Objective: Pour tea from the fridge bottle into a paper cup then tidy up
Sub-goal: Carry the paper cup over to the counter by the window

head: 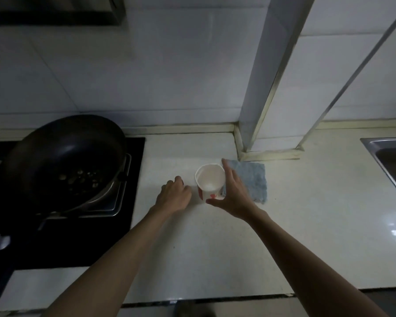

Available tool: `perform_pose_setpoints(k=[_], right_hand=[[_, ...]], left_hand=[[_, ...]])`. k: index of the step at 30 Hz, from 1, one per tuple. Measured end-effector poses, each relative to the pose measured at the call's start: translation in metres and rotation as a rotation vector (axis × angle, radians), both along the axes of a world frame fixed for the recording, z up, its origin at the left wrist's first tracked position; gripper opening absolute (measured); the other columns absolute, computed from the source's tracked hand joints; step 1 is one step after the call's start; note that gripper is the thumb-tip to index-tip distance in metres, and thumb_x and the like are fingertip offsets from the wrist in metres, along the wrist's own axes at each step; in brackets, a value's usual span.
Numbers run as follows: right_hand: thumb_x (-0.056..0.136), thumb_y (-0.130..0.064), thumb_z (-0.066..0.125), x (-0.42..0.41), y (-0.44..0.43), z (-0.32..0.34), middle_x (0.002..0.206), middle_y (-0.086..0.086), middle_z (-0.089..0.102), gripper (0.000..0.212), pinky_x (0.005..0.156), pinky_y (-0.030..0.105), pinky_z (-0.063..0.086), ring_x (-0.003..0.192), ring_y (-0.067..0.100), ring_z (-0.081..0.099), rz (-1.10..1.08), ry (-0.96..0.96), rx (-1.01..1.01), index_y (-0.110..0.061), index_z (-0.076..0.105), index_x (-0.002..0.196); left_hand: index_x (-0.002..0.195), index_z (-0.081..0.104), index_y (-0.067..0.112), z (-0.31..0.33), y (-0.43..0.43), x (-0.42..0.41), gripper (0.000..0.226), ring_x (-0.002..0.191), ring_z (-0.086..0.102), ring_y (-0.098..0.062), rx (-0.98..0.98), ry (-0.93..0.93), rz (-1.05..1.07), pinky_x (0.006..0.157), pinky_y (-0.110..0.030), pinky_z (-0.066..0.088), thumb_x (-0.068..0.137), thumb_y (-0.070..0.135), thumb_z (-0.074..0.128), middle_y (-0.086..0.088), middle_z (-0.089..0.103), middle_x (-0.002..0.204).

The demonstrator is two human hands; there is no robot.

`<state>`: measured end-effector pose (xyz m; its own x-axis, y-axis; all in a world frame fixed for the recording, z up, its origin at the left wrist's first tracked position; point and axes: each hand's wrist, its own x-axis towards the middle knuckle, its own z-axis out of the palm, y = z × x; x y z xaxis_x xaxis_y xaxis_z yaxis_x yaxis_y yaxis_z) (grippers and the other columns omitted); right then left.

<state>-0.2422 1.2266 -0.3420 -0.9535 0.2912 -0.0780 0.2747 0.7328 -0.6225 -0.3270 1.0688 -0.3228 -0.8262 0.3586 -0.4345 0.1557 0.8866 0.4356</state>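
Observation:
A white paper cup (209, 180) with red markings stands upright on the pale countertop (192, 248), and it looks empty inside. My right hand (234, 195) holds it from the right side, with the thumb at the front of its base and the fingers reaching up past the rim. My left hand (174, 195) rests on the counter just left of the cup with its fingers loosely curled, and nothing shows in it. No bottle is in view.
A blue cloth (253, 180) lies flat right behind the cup, partly under my right hand. A dark wok (64, 161) sits on the black stove (82, 239) at the left. A steel sink (391, 161) is at the right edge. A tiled column (268, 88) rises behind.

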Motion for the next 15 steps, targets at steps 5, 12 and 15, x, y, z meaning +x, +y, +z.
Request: perform_pose_setpoints(k=[5, 12, 15], right_hand=[[0.065, -0.048, 0.085, -0.004, -0.004, -0.015, 0.153, 0.011, 0.029, 0.123, 0.108, 0.052, 0.037, 0.136, 0.028, 0.037, -0.081, 0.133, -0.077, -0.018, 0.006, 0.154], [0.064, -0.037, 0.089, -0.012, -0.006, -0.027, 0.15, 0.012, 0.034, 0.12, 0.102, 0.038, 0.036, 0.129, 0.017, 0.038, -0.115, 0.205, -0.141, -0.016, 0.011, 0.153], [0.068, -0.029, 0.089, -0.013, -0.008, -0.029, 0.145, 0.016, 0.041, 0.112, 0.096, 0.032, 0.037, 0.121, 0.013, 0.039, -0.1, 0.227, -0.139, -0.009, 0.016, 0.151]], left_hand=[[0.101, 0.048, 0.011, -0.017, 0.008, 0.0, 0.022, 0.097, 0.054, -0.029, 0.065, -0.044, 0.051, 0.082, -0.041, 0.049, 0.094, 0.027, 0.035, -0.011, 0.055, 0.107], [0.1, 0.052, 0.011, -0.032, 0.01, -0.004, 0.021, 0.092, 0.057, -0.024, 0.155, -0.079, 0.115, 0.08, -0.039, 0.049, 0.093, 0.026, 0.04, -0.007, 0.058, 0.102], [0.109, 0.053, 0.01, -0.036, 0.01, -0.005, 0.026, 0.096, 0.056, -0.022, 0.209, -0.129, 0.171, 0.08, -0.035, 0.047, 0.096, 0.027, 0.037, -0.006, 0.058, 0.106]])
